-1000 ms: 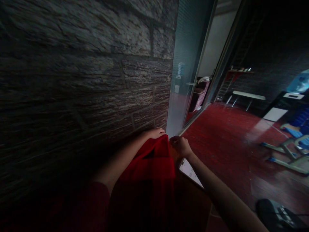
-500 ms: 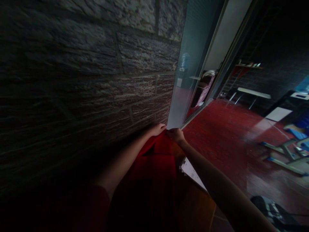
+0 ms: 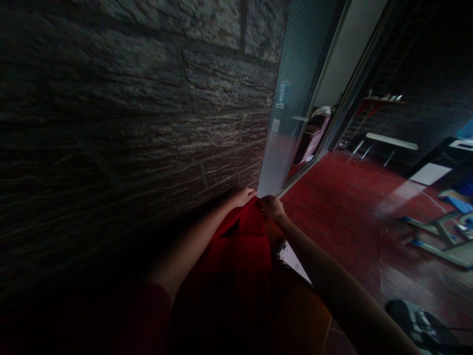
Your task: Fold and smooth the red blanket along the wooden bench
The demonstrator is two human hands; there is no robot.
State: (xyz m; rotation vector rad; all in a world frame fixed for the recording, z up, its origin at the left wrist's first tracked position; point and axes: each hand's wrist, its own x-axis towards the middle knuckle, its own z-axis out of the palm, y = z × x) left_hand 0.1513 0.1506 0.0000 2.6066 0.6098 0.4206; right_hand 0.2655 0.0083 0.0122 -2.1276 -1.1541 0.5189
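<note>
Compared with a second ago, both hands are coming closer together, the right one now meeting the far corner of the red cloth (image 3: 236,251). The cloth is lying in front of me on a wooden table (image 3: 308,313), its near part fading into shadow. My left hand (image 3: 243,198) is resting over the cloth's far left edge, fingers nearly straight and together; whether the thumb is gripping underneath, I cannot tell. My right hand (image 3: 272,207) is curling nearly closed, fingertips pinching the cloth at that corner. Just right of the cloth, a phone (image 3: 295,261) is lying on the table, my right forearm covering part of it. A rough stone wall (image 3: 148,98) is running close along my left arm, leaving little room on that side. Beyond my hands, a glass panel (image 3: 284,128) is standing at the wall's end, with an armchair (image 3: 314,133) showing farther off. Far right, a white bench (image 3: 391,141) is standing on the red floor (image 3: 332,197) below a shelf (image 3: 384,100). Nearer on the right, a metal frame (image 3: 441,229) is standing well apart from the table.
</note>
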